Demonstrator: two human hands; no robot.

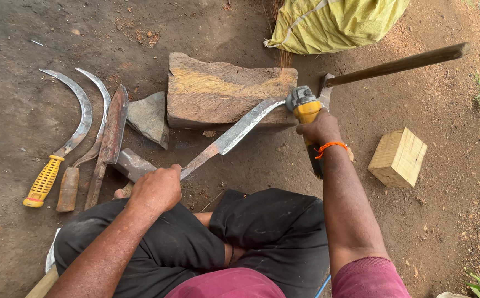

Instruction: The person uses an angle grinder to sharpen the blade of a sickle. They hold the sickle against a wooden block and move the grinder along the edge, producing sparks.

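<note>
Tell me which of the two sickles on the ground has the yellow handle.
The outer sickle, farthest left, has the yellow ribbed plastic handle. The inner sickle beside it has a plain brown wooden handle.

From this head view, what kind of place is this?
Likely an outdoor tool-sharpening spot on bare dirt ground. A right hand holds a yellow angle grinder to a long blade propped on a stone block; sickles lie nearby.
</note>
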